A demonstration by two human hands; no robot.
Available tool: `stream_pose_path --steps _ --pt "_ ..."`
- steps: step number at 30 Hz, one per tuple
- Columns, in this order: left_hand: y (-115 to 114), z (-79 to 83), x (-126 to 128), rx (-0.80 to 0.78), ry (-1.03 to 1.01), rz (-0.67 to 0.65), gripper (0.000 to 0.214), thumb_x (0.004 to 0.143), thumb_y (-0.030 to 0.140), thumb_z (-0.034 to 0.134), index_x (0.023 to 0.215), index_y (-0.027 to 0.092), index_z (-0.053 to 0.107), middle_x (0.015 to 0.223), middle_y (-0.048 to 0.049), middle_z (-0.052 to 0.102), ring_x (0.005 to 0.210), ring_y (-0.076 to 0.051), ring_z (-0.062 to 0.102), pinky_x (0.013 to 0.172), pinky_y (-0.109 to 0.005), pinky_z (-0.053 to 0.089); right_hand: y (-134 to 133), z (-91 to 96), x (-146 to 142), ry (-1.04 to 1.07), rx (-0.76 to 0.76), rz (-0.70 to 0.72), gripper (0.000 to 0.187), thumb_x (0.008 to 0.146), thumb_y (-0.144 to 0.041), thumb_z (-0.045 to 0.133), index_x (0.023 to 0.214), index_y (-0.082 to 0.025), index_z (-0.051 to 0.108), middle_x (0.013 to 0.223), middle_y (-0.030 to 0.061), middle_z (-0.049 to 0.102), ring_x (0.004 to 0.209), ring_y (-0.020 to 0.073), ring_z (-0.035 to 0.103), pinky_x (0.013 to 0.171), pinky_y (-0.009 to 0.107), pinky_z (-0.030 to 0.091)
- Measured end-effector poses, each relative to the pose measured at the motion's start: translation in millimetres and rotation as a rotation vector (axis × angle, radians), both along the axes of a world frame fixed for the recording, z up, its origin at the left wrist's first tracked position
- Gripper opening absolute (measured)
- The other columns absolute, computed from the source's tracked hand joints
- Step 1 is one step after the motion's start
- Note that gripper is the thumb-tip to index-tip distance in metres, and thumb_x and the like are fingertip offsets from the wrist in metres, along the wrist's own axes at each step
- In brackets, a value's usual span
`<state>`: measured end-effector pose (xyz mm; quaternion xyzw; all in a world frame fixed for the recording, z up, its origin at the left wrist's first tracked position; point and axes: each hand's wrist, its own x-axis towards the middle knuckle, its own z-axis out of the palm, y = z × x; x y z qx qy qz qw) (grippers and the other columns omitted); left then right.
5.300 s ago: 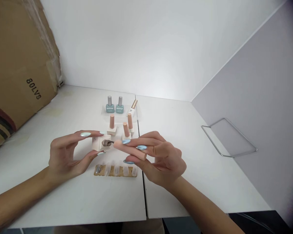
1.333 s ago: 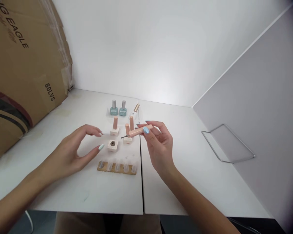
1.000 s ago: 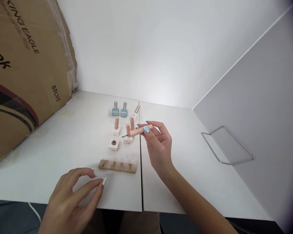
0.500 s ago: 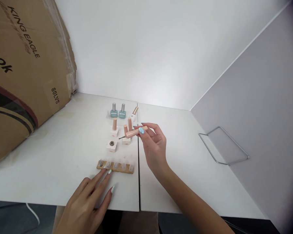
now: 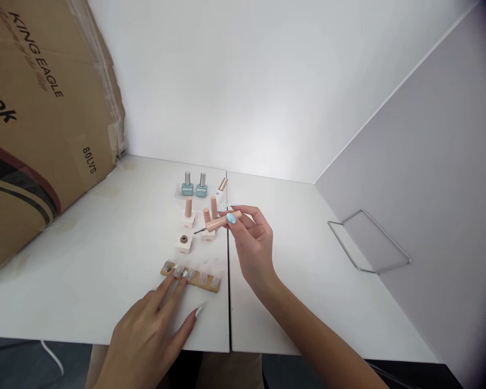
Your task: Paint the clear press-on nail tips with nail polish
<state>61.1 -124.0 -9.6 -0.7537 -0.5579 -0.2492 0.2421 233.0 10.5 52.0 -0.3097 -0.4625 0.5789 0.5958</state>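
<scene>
Between its thumb and fingers my right hand [image 5: 254,237] pinches a nail polish brush [image 5: 218,222] by its peach cap, the dark bristle tip pointing left. Just below and left of that tip stands an uncapped white polish bottle [image 5: 183,245] with a grey-brown mouth. My left hand [image 5: 156,319] has its fingers stretched out, index and middle fingertips resting on a wooden strip [image 5: 206,284]. Several clear false nails [image 5: 203,277] sit along the strip; the leftmost nail [image 5: 167,266] looks dark or silvery. The fingertips partly cover the nails near the left end.
Behind the strip stand several peach-capped bottles [image 5: 188,208], two teal bottles [image 5: 187,189] with silver caps, and a white tube [image 5: 222,188] with a gold cap. A large cardboard box [image 5: 65,108] leans at left. A wire frame [image 5: 360,268] rests against the right wall.
My left fingers have slid forward onto the strip, and the thumb has spread to the right. The strip has turned slightly, its right end nearer me. My right hand stays nearly still.
</scene>
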Motion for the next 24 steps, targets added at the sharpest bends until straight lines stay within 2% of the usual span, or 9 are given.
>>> stream_pose_path --steps 15,20,24 --pt "-2.9 -0.6 -1.2 0.033 0.067 0.009 0.047 0.114 0.038 0.029 0.122 0.011 0.067 0.113 -0.0185 0.082 0.085 -0.024 0.083 0.07 -0.034 0.063 1.2 -1.7 -0.7 0.015 0.002 -0.007 0.025 0.081 -0.037 0.088 0.094 -0.026 0.07 0.085 -0.0006 0.082 0.089 0.0213 0.077 0.091 0.043 0.055" --pt "-3.2 -0.4 -1.4 0.032 0.075 -0.015 0.047 0.114 0.036 0.03 0.118 0.01 0.069 0.114 -0.0205 0.082 0.081 -0.024 0.082 0.067 -0.034 0.063 1.5 -2.1 -0.5 0.008 -0.002 -0.008 0.024 0.081 -0.038 0.087 0.093 -0.027 0.07 0.086 -0.0004 0.082 0.091 0.0217 0.077 0.095 0.044 0.055" --pt "-5.7 -6.4 -6.7 0.023 -0.004 -0.037 0.042 0.114 0.034 0.037 0.127 0.009 0.068 0.124 -0.0191 0.079 0.096 -0.026 0.082 0.077 -0.034 0.066 2.8 -2.8 -0.7 0.005 -0.004 -0.017 0.024 0.08 -0.039 0.088 0.093 -0.027 0.07 0.084 -0.001 0.081 0.089 0.0203 0.076 0.093 0.043 0.055"
